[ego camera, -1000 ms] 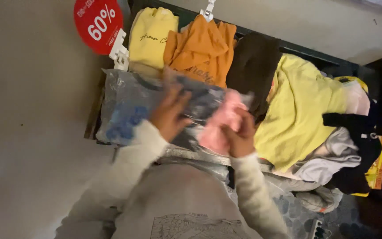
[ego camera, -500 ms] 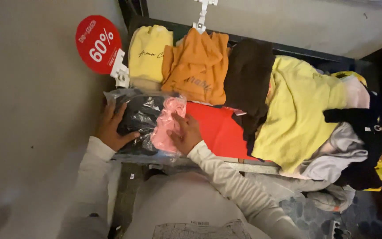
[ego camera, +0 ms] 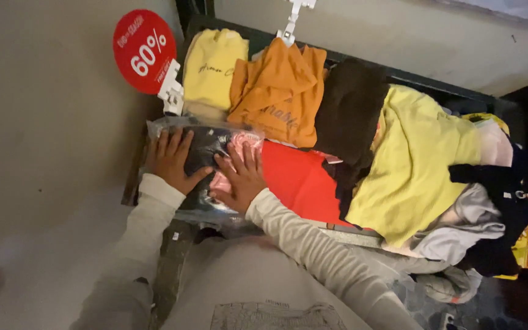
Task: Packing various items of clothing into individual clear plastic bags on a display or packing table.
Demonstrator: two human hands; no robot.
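A clear plastic bag (ego camera: 206, 146) with a dark garment and a pink garment inside lies at the left end of a dark display table (ego camera: 131, 183). My left hand (ego camera: 171, 160) rests flat on the bag's left side, fingers spread. On the pink part my right hand (ego camera: 239, 176) presses flat, fingers apart. Neither hand grips anything. Just right of the bag lies a flat red garment (ego camera: 297, 180).
Folded clothes fill the table: a pale yellow top (ego camera: 214, 70), an orange top (ego camera: 279, 91), a dark brown garment (ego camera: 349, 116), a bright yellow one (ego camera: 407, 162), grey and black ones at right. A round red sale sign (ego camera: 143, 51) stands at the left corner.
The bag went from held up to lying on the table's left end, uncovering the red garment. Both hands now press flat on it, and the view has shifted slightly.
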